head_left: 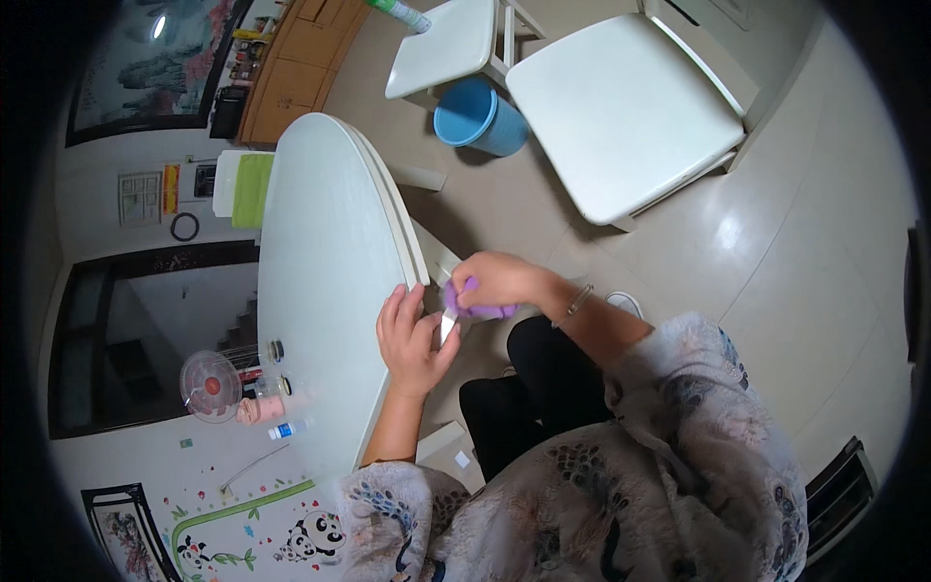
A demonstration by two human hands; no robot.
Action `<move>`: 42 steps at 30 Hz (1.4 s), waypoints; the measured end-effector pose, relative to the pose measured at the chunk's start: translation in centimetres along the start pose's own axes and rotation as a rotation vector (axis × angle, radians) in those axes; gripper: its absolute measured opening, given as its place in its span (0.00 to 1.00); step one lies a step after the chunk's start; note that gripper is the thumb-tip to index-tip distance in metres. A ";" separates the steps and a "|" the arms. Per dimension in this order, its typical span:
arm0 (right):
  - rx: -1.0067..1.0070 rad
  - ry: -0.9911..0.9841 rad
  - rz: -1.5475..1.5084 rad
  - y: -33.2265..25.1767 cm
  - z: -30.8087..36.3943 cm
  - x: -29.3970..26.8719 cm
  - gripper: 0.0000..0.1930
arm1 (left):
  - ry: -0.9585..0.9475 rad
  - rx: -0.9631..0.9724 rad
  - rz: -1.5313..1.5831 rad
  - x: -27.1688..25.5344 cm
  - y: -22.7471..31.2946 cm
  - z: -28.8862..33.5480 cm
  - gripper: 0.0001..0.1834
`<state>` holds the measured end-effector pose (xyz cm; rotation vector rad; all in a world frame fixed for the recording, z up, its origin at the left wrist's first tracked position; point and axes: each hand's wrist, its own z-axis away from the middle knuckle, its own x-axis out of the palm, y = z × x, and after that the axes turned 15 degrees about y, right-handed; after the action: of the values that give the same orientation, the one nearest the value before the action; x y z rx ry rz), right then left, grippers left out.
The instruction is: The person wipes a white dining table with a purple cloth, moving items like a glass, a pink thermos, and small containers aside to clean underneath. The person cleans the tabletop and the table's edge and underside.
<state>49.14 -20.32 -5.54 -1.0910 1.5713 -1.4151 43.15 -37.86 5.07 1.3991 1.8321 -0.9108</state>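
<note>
One pale table (320,242), two white chairs (626,112), one blue bucket (490,121)! Right hand (493,278), curled downward, clenches one purple cloth (499,311) beside the table's edge; left hand (412,344) stretches fingers there, grip impossible to tell.

Beside the desk (325,233), the right hand (493,278) is covering part of a purple cloth (497,311); a white piece (448,328) just beside it is showing too little for identification. Beyond the desk, the frame's upper edge is cutting off a green-and-white cylinder (403,14); cabinet-top items (250,48) are appearing too small to identify.
</note>
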 end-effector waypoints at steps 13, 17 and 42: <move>0.060 -0.031 -0.031 -0.7 0.9 -0.2 0.10 | -0.004 -0.001 -0.006 0.0 -0.2 -0.4 0.14; -0.011 -0.012 -0.078 -0.8 0.6 0.3 0.10 | 0.014 0.007 -0.001 0.1 -0.3 -0.3 0.14; 0.304 0.062 -0.091 4.7 0.8 -2.3 0.13 | -0.008 0.000 0.000 0.1 -0.3 -0.2 0.15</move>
<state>50.17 -18.28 -10.34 -0.9532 1.3072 -1.6981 42.84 -37.75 5.14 1.3936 1.8262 -0.9157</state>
